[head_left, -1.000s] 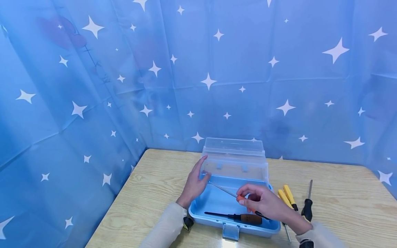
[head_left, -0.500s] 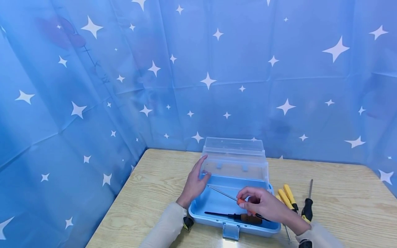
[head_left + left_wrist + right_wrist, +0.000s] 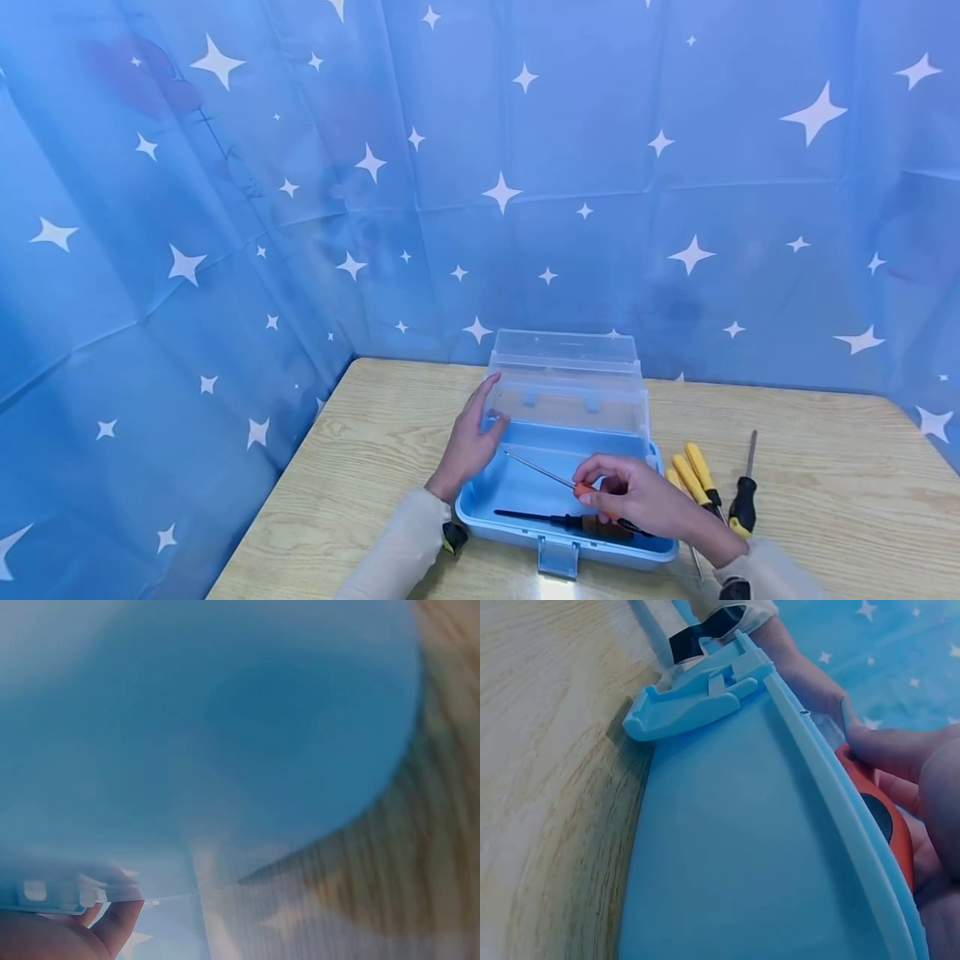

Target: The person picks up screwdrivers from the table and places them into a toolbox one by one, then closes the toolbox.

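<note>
A light blue toolbox (image 3: 480,522) stands on the table, its transparent lid (image 3: 566,375) raised at the back. My left hand (image 3: 467,446) rests at the box's left rim, fingers extended along the lid's edge and thumb over the inside. In my right hand (image 3: 637,493) is a screwdriver, its orange-red handle (image 3: 870,791) pinched between thumb and fingers. Its thin metal shaft (image 3: 542,470) slants up and left over the box floor. Below it, a brown-handled screwdriver (image 3: 528,517) lies along the front of the box, its handle partly covered by the right hand.
Yellow-handled tools (image 3: 697,475) lie right of the box, partly behind the right forearm. Beyond them is a black and yellow screwdriver (image 3: 744,504). The front latch (image 3: 557,557) hangs open. A blue star-patterned curtain (image 3: 570,167) hangs behind the wooden table (image 3: 360,450).
The screwdriver in my right hand has dropped slightly at its tip, away from my left thumb. The right hand now covers more of the brown handle. My left hand stays at the rim.
</note>
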The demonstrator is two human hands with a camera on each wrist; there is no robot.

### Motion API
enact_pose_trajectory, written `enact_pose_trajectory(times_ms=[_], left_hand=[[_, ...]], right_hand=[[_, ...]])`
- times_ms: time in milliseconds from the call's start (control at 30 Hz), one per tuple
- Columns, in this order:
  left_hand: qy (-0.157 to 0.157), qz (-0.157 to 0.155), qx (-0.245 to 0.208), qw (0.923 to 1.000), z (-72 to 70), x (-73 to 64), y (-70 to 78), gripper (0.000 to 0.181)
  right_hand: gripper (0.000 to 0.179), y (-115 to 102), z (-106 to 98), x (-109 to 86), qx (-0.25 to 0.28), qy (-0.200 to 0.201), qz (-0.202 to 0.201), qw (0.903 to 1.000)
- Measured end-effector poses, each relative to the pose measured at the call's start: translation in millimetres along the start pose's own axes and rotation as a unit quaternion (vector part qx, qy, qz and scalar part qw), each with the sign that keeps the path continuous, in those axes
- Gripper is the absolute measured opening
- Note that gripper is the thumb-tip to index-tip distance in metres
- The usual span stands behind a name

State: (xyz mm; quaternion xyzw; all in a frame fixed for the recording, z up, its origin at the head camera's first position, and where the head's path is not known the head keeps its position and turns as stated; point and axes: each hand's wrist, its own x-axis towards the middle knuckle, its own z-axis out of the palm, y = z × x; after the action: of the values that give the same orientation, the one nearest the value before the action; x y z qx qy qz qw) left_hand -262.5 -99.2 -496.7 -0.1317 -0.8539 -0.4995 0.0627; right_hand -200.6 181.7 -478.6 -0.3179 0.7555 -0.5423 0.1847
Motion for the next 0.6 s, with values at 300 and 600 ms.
enact_pose_trajectory(times_ms=[300, 600], left_hand=[[0.003, -0.003, -0.004, 1.0, 0.0, 0.0, -1.4, 0.062], [0.004, -0.005, -0.009, 0.9999, 2.2, 0.2, -1.5, 0.064]], right_hand=[[0.017, 2.2, 2.8, 2.2, -0.022, -0.011, -0.022, 0.9995], [0.016, 0.8, 3.0, 2.0, -0.036, -0.021, -0.011, 0.9991]])
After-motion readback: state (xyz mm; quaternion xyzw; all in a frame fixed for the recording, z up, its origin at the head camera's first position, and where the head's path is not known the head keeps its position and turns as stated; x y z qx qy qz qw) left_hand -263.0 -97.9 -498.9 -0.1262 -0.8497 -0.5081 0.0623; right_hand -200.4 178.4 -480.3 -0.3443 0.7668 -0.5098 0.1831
